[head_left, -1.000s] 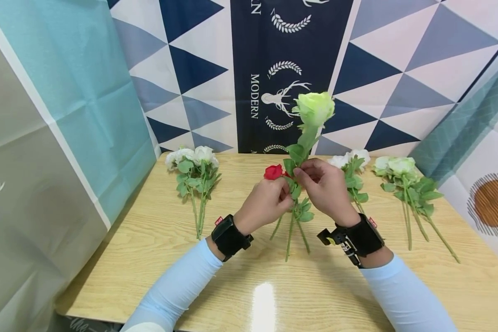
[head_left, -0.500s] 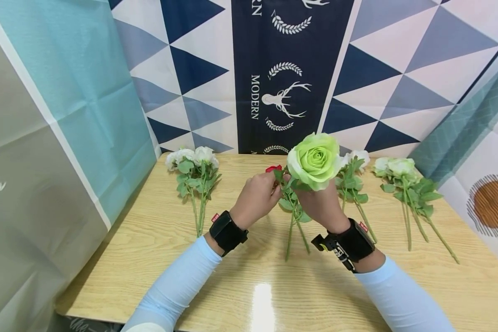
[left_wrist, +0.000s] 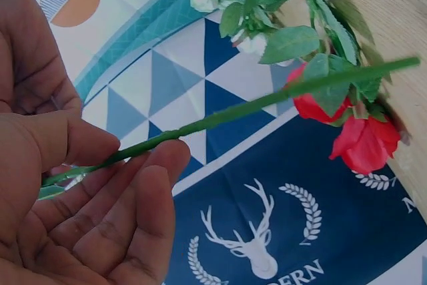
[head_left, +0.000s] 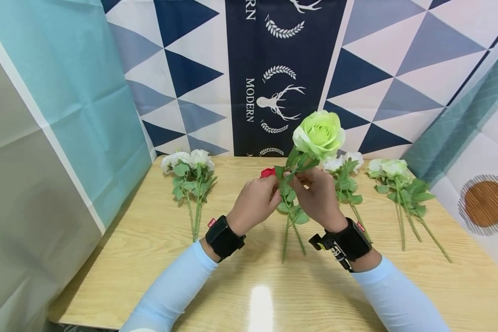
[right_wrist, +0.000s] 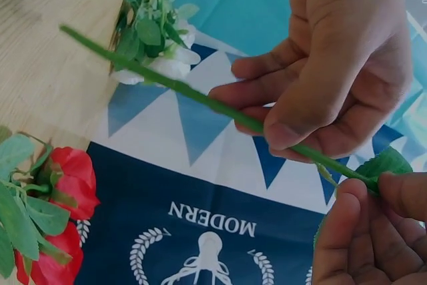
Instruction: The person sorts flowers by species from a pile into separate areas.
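Note:
A pale green rose with white outer petals is held up above the table in both hands, its bloom at the top. My left hand pinches its bare green stem between thumb and fingers, and the lower end sticks out free. Closer to the bloom, beside a leaf, my right hand pinches the same stem. Beneath and behind the hands lie red roses, partly hidden in the head view; their leaves and stems reach toward the front.
White roses lie at the left of the wooden table. More white roses lie right of the hands, and pale green-white roses farther right. A patterned cloth hangs behind the table.
The pale green rose first tipped toward the camera and came down, then rose again somewhat. Both hands shifted slightly, still holding it. The head view has turned a little.

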Demonstrator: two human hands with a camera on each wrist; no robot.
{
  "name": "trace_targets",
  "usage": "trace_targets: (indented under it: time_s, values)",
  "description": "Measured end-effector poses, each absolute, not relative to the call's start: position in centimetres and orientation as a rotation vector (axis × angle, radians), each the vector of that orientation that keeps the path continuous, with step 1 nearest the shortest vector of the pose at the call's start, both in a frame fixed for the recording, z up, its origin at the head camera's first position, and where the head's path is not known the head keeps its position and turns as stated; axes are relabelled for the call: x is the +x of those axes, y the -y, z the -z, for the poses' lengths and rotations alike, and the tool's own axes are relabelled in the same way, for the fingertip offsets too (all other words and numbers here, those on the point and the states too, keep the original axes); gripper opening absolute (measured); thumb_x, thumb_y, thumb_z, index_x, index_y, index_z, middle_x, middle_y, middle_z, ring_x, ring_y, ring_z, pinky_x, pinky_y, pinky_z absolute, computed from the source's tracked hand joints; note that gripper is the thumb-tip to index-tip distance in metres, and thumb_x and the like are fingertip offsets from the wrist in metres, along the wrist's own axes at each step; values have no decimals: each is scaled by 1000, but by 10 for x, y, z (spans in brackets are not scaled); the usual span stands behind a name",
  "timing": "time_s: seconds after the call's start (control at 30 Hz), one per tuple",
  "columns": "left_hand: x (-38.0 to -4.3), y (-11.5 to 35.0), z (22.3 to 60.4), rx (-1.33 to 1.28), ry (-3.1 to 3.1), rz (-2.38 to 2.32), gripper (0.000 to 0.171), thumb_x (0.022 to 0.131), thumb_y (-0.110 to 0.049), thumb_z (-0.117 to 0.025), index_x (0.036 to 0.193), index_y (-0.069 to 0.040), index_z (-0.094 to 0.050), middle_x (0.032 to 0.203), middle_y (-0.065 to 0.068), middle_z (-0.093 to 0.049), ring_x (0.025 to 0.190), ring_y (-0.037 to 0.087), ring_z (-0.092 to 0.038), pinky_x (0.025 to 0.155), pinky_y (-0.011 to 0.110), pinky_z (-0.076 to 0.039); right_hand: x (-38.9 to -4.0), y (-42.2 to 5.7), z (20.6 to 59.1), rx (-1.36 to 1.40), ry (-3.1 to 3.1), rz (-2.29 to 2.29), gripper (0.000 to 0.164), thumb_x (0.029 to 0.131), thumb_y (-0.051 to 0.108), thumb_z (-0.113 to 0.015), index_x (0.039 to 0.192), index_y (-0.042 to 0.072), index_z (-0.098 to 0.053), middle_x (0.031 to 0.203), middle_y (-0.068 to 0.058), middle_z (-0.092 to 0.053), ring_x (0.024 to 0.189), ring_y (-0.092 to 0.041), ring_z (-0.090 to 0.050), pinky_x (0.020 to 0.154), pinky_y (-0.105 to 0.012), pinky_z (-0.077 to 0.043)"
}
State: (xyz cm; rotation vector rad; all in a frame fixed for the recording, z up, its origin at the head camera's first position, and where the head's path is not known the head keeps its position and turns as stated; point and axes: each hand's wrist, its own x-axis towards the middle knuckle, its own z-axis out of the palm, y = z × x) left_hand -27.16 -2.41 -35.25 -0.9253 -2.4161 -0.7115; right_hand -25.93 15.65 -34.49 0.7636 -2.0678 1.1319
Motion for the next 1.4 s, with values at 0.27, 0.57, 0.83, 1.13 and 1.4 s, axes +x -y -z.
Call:
trace_targets:
  time_s: [0.27, 0.57, 0.83, 1.13, 1.4]
  values:
    - [-261, 24, 352, -949, 2394, 744, 17, 94, -1, -61, 80, -9, -55, 64, -3, -40, 53, 8, -39, 51, 20, -32, -262, -151, 341, 713, 2076, -1231, 12, 101, 10, -66, 105, 0, -71, 86, -10, -73, 78, -18, -68, 73, -19, -52]
    - [-261, 25, 345, -1010, 2329, 886, 9, 90, 2, -61, 85, -5, -63, 63, -2, -49, 51, 7, -41, 52, 18, -33, -263, -153, 340, 682, 2086, -1189, 14, 101, 12, -68, 108, 1, -73, 87, -7, -73, 77, -13, -66, 71, -19, -50]
    - [-261, 22, 342, -1055, 2309, 868, 12, 92, 2, -61, 82, -6, -62, 63, -2, -48, 53, 9, -41, 54, 19, -32, -259, -154, 339, 632, 2105, -1179, 13, 99, 11, -71, 105, 1, -76, 85, -8, -74, 74, -11, -66, 70, -17, -49]
    - [-263, 20, 336, -1115, 2274, 924, 13, 101, -16, -67, 97, -4, -71, 71, -3, -63, 61, 5, -58, 59, 17, -46, -261, -175, 320, 548, 2044, -1170, 13, 98, 8, -70, 100, -3, -77, 78, -11, -71, 63, -1, -56, 59, -15, -43]
    - [-274, 42, 322, -988, 2270, 944, 16, 102, -18, -65, 97, -5, -73, 79, 0, -71, 68, 8, -66, 68, 18, -51, -271, -262, 293, 313, 2089, -680, 17, 98, 8, -68, 100, -8, -75, 84, -24, -73, 67, -16, -64, 66, -17, -42]
